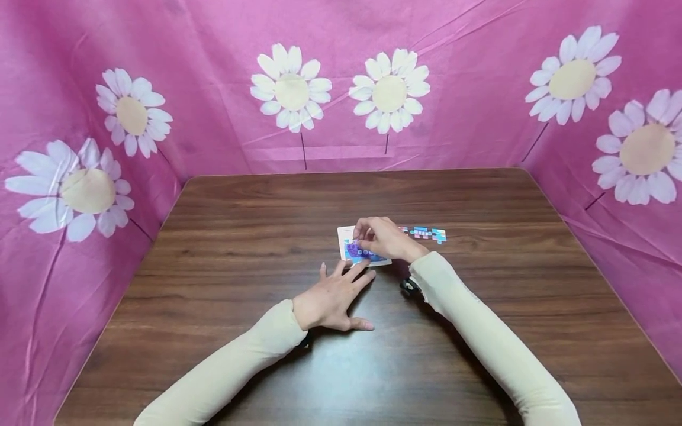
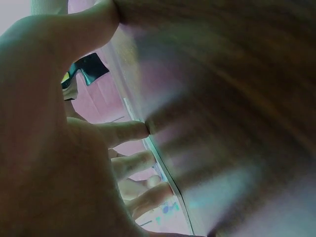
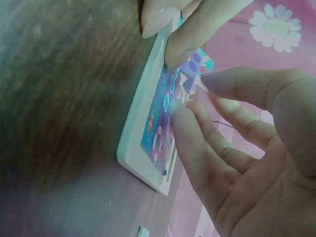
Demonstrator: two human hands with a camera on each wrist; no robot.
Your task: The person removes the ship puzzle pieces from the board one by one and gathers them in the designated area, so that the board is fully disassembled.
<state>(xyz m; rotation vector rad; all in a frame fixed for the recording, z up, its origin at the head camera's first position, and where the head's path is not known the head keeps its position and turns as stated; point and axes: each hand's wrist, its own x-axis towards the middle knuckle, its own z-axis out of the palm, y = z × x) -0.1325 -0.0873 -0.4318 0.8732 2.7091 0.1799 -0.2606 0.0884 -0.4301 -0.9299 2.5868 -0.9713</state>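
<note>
A small jigsaw puzzle in a white tray [image 1: 347, 231] lies on the table, its blue and purple picture partly filled. My right hand [image 1: 391, 236] is over the tray, pinching a purple puzzle piece [image 3: 194, 68] with a green corner. That piece stands tilted above the picture in the right wrist view, and one fingertip touches the picture beside it. My left hand [image 1: 333, 299] is spread at the tray's near edge, fingertips resting on the rim and thumb stretched out to the side. The right hand hides the tray's far right part in the head view.
Several loose puzzle pieces [image 1: 421, 232] lie in a row right of the tray, partly behind the right hand. The brown wooden table [image 1: 240, 236] is enclosed by a pink cloth [image 1: 213, 106] with white flowers. A dark wrist device [image 1: 409, 287] hangs under the right sleeve.
</note>
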